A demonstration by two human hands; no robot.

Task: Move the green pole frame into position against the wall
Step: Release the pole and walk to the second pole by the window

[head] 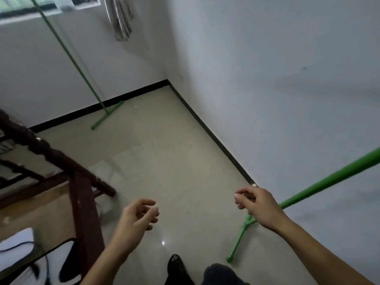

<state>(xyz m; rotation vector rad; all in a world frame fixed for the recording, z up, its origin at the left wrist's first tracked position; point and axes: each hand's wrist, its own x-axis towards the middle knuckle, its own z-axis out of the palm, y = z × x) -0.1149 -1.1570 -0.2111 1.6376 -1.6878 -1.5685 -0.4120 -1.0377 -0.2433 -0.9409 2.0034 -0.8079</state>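
Left hand [136, 218]: fingers loosely curled, holding nothing.
Right hand [258, 204]: fingers apart and empty, just in front of the near pole.
Green pole frame [320, 188]: near pole leans by the right wall [287, 68] (foot bar on the floor [164, 161]); far pole stands by the back wall.

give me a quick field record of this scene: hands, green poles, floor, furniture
left hand: empty, fingers loosely curled
right hand: empty, in front of the near pole
near green pole: slanted, foot bar on the floor beside the right wall
far green pole: foot bar by the far wall's black baseboard
floor: glossy beige tile
furniture: dark wooden frame at left
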